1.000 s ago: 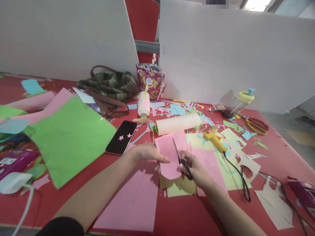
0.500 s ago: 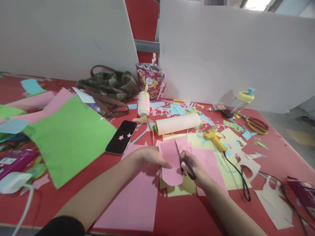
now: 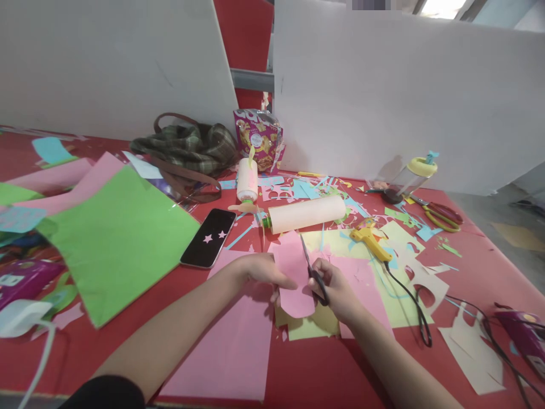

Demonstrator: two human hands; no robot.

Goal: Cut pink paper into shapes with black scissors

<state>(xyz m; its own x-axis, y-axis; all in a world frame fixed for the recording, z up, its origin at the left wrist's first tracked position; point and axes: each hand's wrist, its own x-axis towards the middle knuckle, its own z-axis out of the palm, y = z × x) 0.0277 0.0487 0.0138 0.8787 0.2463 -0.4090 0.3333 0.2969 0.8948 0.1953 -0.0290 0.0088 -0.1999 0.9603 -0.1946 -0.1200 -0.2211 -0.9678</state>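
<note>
My left hand pinches the left edge of a small pink paper piece with a rounded lower end, holding it just above the red table. My right hand grips black scissors; their blades point up and away along the paper's right side. Under both hands lie a large pink sheet and yellow paper.
A black phone lies left of my hands beside a big green sheet. Beyond are a paper roll, a yellow glue gun with its cord, orange scissors, a plaid bag and many paper scraps.
The pink piece has become narrower as the scissors worked up its right side. Both hands stayed in about the same place.
</note>
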